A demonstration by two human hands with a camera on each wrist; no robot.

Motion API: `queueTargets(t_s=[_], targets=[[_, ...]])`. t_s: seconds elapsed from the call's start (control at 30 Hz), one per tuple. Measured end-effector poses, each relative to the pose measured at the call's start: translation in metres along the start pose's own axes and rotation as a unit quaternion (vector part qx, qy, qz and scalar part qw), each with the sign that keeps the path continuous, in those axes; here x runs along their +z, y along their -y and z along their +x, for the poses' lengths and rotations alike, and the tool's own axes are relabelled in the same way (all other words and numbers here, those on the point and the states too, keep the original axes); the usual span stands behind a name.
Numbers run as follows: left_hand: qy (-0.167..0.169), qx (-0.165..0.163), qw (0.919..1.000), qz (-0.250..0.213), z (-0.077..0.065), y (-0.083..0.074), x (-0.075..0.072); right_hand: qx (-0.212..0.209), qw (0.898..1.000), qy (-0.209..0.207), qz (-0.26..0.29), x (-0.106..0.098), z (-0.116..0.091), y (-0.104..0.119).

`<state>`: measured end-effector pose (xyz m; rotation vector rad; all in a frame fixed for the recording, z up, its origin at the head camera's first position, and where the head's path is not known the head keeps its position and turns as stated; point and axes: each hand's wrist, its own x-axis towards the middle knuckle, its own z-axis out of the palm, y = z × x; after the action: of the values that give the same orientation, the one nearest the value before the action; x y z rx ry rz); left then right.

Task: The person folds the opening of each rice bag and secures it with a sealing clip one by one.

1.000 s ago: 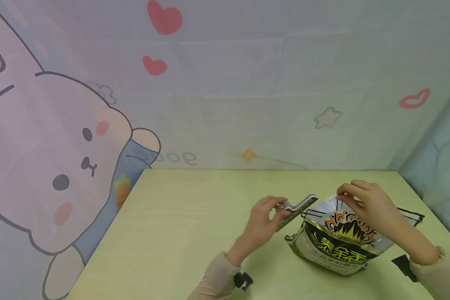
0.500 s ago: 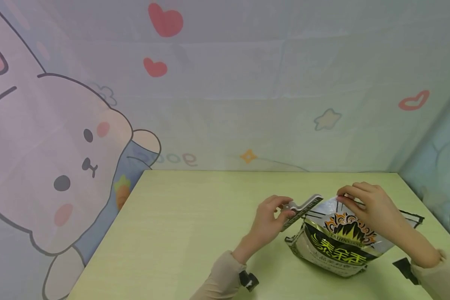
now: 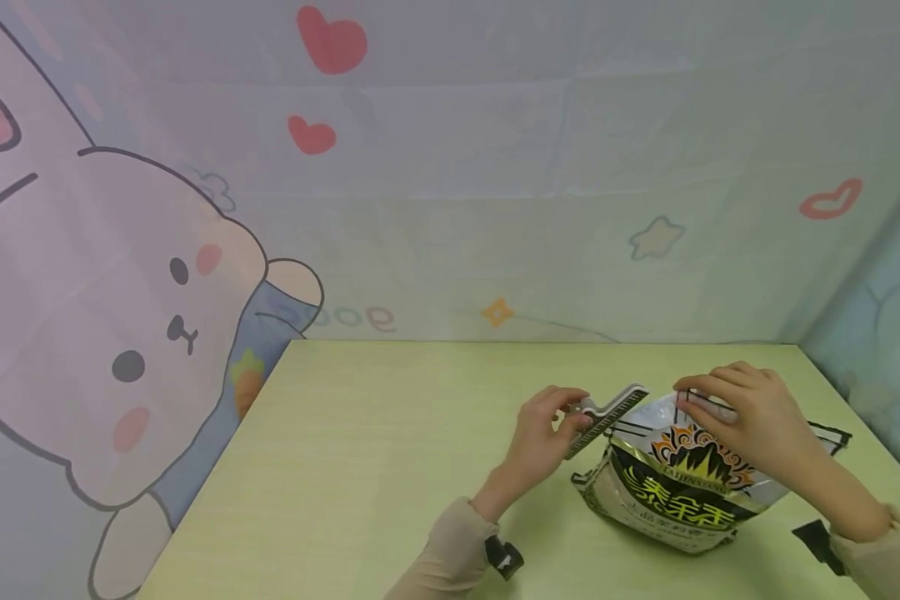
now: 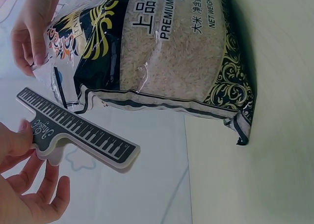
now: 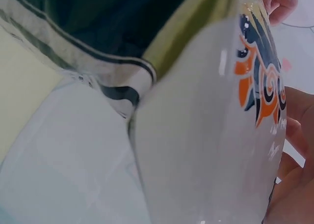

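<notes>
A bag of rice, black and gold with a clear window full of grains, stands on the right of the table, its silvery upper part tilted back. My right hand pinches the top edge of this bag between thumb and fingers. My left hand holds a bag clip by its tabs. In the left wrist view the clip shows a piano-key print, and its long bar lies close to the bag's upper side edge. The right wrist view is mostly filled by the bag's pale plastic.
The light green table stretches left of the bag and ends at a cloth backdrop printed with a rabbit, hearts and stars. Another cloth hangs along the right side.
My left hand has carried the clip a little to the right, up against the bag's upper left edge in the head view. My right hand keeps its pinch with a slight shift; the bag stays put.
</notes>
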<state>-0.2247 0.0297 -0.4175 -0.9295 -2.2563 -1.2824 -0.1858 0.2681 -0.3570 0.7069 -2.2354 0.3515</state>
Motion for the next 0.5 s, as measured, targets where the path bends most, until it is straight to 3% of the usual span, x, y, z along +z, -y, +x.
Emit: queueTargets(t_s=[0.5], targets=[[0.007,-0.017,0.9998,0.005,0.0015,0.0005,-0.0017,0.045,0.999,0.017,0.017,-0.004,0.0001,0.0072]])
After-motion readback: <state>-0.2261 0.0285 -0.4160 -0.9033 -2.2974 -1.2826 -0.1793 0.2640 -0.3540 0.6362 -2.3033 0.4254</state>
